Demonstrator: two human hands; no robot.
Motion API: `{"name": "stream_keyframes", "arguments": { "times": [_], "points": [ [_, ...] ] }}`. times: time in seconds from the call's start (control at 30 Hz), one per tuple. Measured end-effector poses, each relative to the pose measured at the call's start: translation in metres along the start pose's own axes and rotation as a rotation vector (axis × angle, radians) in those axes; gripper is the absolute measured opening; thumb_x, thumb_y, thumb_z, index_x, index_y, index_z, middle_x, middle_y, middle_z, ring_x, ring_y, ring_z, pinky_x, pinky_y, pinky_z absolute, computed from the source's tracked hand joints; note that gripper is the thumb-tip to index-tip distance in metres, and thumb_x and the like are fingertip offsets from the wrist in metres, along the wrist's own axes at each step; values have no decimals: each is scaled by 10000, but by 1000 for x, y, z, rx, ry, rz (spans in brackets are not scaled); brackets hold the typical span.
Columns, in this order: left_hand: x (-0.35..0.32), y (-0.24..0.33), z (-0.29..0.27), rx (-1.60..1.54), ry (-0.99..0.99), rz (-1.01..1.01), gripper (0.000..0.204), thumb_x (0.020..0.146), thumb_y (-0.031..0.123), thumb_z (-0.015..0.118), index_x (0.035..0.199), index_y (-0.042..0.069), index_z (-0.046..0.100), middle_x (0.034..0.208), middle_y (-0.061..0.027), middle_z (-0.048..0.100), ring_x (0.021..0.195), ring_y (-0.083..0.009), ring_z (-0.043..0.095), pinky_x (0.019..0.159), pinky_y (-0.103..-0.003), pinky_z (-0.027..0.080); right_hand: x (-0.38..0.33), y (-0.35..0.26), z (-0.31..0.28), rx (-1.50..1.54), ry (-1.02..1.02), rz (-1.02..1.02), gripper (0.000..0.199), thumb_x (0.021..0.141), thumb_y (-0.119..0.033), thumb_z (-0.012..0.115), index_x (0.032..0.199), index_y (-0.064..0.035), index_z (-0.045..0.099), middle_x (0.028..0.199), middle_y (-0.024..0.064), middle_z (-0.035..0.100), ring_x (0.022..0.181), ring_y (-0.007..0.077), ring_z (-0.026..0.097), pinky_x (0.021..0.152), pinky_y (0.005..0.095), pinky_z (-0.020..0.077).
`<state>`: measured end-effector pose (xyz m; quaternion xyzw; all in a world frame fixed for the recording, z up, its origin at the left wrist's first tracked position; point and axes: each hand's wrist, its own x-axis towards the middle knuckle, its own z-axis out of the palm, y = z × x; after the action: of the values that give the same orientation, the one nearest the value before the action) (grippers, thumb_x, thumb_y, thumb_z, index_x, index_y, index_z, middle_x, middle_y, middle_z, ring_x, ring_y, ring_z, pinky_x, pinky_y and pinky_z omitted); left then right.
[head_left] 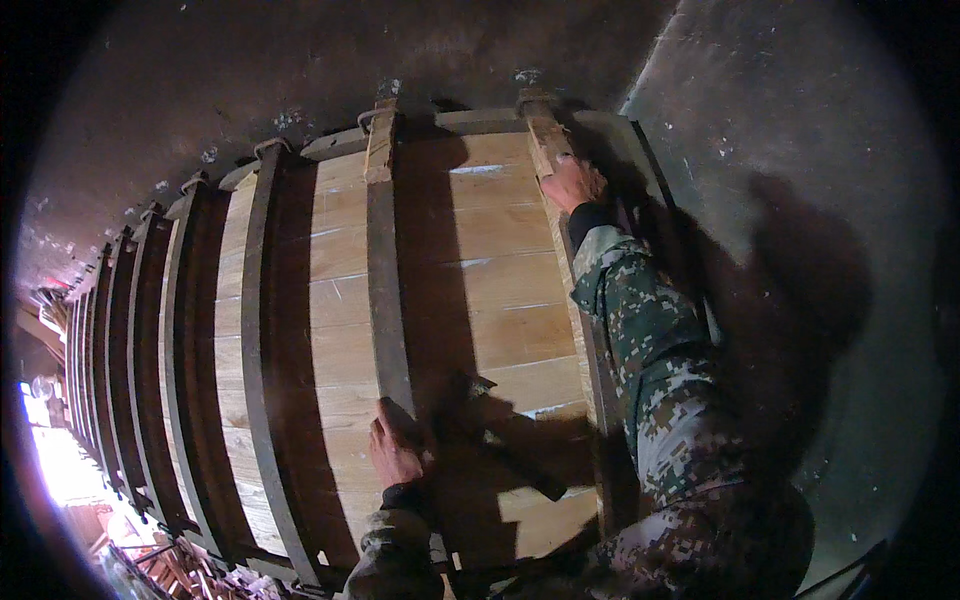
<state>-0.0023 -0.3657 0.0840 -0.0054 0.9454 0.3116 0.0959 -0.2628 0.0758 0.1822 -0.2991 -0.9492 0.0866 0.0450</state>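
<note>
My right hand [575,185] is closed around a long wooden batten [590,370] near its far end, with the fingers over its upper face. My left hand [397,447] grips the neighbouring dark batten [388,290] lower down; shadow covers part of its fingers. That batten has a paler piece of wood at its far end. Between the two lie pale wooden boards [515,290], set edge to edge beneath the battens. My arm's shadow falls across these boards.
More dark battens [258,340] cross the boards in a row to the left, with metal loops [270,148] at their far ends. A dark wall [440,50] stands behind, a greenish surface [860,400] at right. Wood scraps [175,570] lie at the lower left, near bright light.
</note>
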Motion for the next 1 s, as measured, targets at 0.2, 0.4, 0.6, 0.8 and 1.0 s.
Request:
{"name": "stream_keyframes", "arguments": {
  "times": [0.2,0.4,0.6,0.8,1.0],
  "points": [
    [6,9,-6,-25,-56,-70,939,821,354,764,1563,14,301,1302,-290,536,1176,-491,548,1001,-526,473,63,-11,24,-29,40,-52,432,771,-311,693,1103,-40,749,1151,250,716,1084,441,686,921,505,557],
    [-2,9,-12,-48,-91,-94,911,837,335,742,1563,19,293,1313,-289,532,1189,-491,548,991,-527,488,82,-10,33,-32,114,-57,422,755,-320,742,1061,-31,764,1110,254,728,1032,450,702,891,509,567],
    [0,19,-21,-50,-67,-53,896,856,338,727,1568,27,281,1317,-287,529,1186,-499,552,970,-537,504,28,-11,23,-187,361,-171,437,817,-332,681,1178,-93,736,1174,208,723,1099,444,677,952,543,542],
    [-4,10,-13,-51,-125,-129,909,874,374,718,1574,15,263,1335,-295,518,1181,-510,553,946,-546,508,33,-4,35,-120,260,-26,390,833,-311,640,1191,-201,750,1169,168,732,1106,419,666,1019,526,505],
    [-16,5,-21,-41,-188,-187,974,865,397,728,1588,-14,221,1401,-329,481,1188,-526,551,961,-557,498,59,5,26,-130,194,-48,461,814,-308,640,1262,-253,737,1196,182,723,1097,395,685,963,505,543]
  ]
}}
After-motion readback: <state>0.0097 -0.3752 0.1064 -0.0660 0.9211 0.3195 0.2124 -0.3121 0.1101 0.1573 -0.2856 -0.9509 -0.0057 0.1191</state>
